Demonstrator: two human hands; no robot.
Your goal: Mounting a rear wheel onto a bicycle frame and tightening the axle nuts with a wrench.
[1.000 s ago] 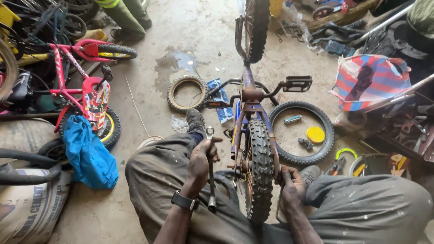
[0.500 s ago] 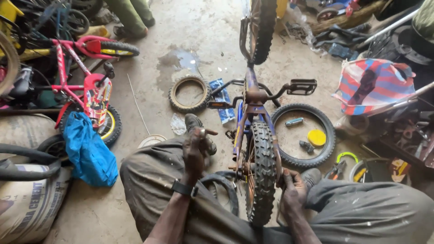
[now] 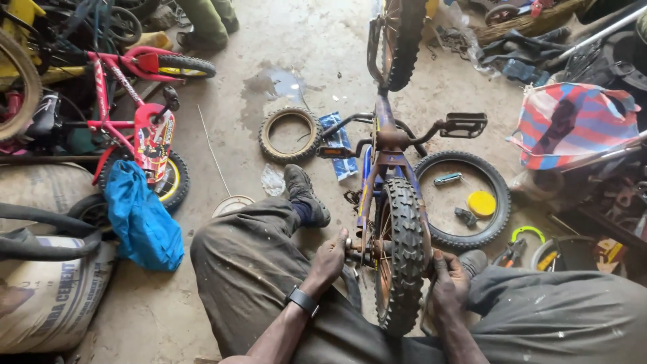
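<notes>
1. Left hand (image 3: 331, 256) closed at the axle end (image 3: 352, 248) of the knobby rear wheel (image 3: 403, 253), fingers curled around something small there; whether a nut or a tool, cannot tell.
2. Right hand (image 3: 448, 283) placed on the other side of the same wheel, fingers pressed against the tyre and rim edge, more a bracing touch than a full closed grasp.
3. Wheel standing upright between both hands, tread facing up to the camera, held in the rear fork of a small upturned blue bicycle frame (image 3: 384, 152).
4. Beyond the hands, farther along the frame: crank with black pedal (image 3: 464, 125) sticking out on the right-hand side, then the front wheel (image 3: 397, 37) at the far end.
5. Just right of the right hand, on the floor: a loose black tyre (image 3: 502, 202) with a yellow round lid (image 3: 481, 203) inside.
6. Beyond the left hand: a black shoe (image 3: 303, 194), and farther a small worn tyre (image 3: 290, 135).
7. Well apart on the left side: a blue cloth (image 3: 141, 222) and a red children's bicycle (image 3: 135, 128).
</notes>
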